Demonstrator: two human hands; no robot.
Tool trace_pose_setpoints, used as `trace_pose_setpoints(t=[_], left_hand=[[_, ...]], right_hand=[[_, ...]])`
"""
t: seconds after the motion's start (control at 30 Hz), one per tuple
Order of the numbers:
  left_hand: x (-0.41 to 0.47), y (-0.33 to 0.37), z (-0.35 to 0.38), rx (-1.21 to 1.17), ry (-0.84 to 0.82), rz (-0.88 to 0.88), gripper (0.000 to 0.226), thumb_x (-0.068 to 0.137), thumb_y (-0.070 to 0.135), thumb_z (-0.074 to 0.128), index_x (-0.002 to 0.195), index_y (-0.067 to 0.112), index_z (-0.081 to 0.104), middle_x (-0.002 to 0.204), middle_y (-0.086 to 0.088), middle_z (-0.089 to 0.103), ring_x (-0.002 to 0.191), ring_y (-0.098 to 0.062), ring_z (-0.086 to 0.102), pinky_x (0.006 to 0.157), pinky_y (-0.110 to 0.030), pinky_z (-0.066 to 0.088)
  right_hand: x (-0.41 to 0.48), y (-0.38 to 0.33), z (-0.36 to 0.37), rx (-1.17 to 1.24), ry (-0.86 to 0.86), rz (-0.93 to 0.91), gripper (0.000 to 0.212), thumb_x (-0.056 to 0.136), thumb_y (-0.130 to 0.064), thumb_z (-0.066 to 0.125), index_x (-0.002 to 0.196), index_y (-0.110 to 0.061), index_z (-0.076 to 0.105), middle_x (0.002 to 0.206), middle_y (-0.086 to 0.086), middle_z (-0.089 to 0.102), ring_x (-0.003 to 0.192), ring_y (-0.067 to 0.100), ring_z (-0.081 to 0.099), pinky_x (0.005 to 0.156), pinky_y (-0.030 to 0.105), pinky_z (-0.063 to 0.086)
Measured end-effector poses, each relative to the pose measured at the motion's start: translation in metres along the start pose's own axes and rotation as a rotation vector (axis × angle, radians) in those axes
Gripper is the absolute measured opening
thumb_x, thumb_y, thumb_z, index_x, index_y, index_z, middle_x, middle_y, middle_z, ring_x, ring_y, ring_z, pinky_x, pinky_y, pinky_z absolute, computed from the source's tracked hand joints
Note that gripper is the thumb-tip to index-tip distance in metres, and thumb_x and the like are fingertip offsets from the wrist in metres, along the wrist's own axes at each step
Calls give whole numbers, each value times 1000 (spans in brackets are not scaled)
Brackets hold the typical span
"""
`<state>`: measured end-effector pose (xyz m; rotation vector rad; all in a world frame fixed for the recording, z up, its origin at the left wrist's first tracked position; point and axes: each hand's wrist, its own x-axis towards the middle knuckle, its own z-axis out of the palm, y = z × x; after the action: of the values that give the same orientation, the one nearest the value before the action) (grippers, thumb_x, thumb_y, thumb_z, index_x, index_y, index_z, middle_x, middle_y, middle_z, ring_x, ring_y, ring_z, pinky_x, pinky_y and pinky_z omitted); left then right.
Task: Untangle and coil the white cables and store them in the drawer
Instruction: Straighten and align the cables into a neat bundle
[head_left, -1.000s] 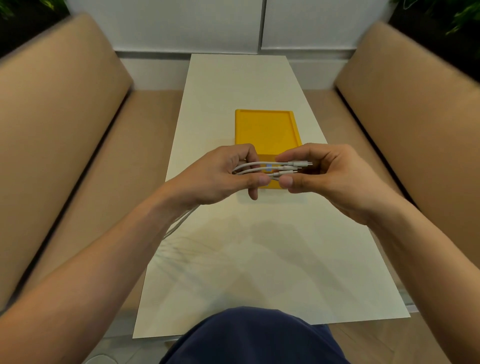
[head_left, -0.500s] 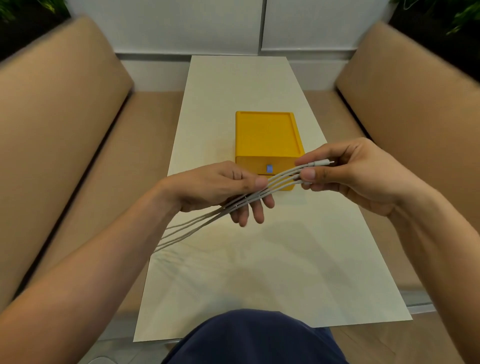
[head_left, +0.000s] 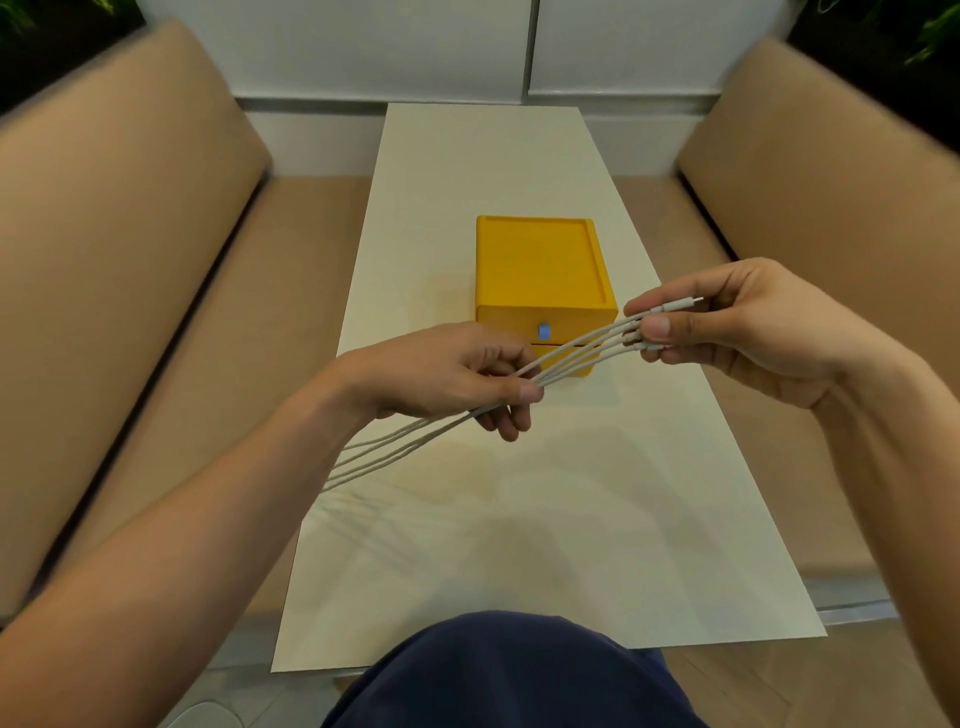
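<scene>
Several white cables stretch taut in a bundle between my hands above the white table. My right hand pinches their plug ends between thumb and fingers. My left hand grips the strands further down, and the cables run on past it under my left forearm toward the table's left edge. Behind the cables stands a yellow drawer box with a small blue handle; its drawer is closed.
Tan padded benches run along both sides of the table, the left bench and the right bench. A white wall panel closes the far end. My dark blue knee shows at the bottom.
My hands have drawn apart: the right hand moved right and up with the plug ends, the left slid down along the strands, so the cables now stretch in a straight line.
</scene>
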<state>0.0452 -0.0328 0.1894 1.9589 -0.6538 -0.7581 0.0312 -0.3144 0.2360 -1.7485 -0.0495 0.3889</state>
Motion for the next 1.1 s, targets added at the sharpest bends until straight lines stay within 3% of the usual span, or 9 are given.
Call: trace_pose_setpoints(t=[0.2,0.53,0.67,0.77,0.87,0.93,0.97,1.03,1.1], left_hand=[[-1,-3,-10,-71,-38,-10,22,104,17,57,115,5,72,107,-10,78,103,-25,75,95,-45,60],[0,-12,9,-23,-50,-44,22,104,22,59,103,4,72,91,-9,78,87,-28,77,84,-39,61],[2,-11,10,52,92,-38,24,106,23,57,92,9,71,75,-4,69,66,-19,69,68,-31,56],[5,-8,10,112,112,-63,24,106,23,57,91,10,71,72,-4,67,58,-16,63,62,-31,53],[4,-6,10,134,82,-85,24,106,23,57,93,9,71,73,-5,69,59,-16,66,65,-33,55],[2,-5,10,132,49,-75,23,106,25,57,94,10,71,76,-5,71,64,-20,71,68,-37,58],[1,-5,9,122,36,-66,24,105,26,58,95,9,70,78,-6,73,67,-22,73,70,-39,60],[-3,-2,7,96,25,-49,27,102,32,61,97,7,71,82,-8,75,75,-25,76,75,-41,62],[-7,0,6,37,12,-39,23,101,31,62,101,12,73,88,-9,77,82,-26,77,81,-43,63]], right_hand=[[-2,3,-4,-65,-29,-4,21,72,-8,76,91,-13,84,89,16,79,72,18,76,68,20,61],[0,2,-9,-263,-2,-104,28,73,-17,80,100,-14,80,88,8,81,81,17,77,78,25,62],[9,12,-9,-647,69,-193,15,87,-21,81,101,-26,79,87,-4,80,82,9,76,81,24,59],[14,25,4,-1119,76,-328,39,94,-17,70,130,-31,65,142,-3,63,124,16,61,102,26,44],[11,23,30,-1116,-106,-455,70,95,-32,64,158,-29,34,167,-11,28,151,6,28,123,30,18],[12,20,49,-1119,-226,-348,62,99,-57,54,154,-35,38,156,-13,45,134,-10,44,126,37,21],[14,20,56,-1123,-287,-275,55,96,-66,49,142,-36,51,139,-13,62,114,-11,58,118,40,38],[17,22,61,-967,-369,-180,46,94,-66,47,112,-30,69,99,-8,76,82,6,69,81,42,59],[19,22,59,-809,-384,-173,38,99,-55,51,101,-23,71,82,-5,75,69,6,67,65,39,57]])
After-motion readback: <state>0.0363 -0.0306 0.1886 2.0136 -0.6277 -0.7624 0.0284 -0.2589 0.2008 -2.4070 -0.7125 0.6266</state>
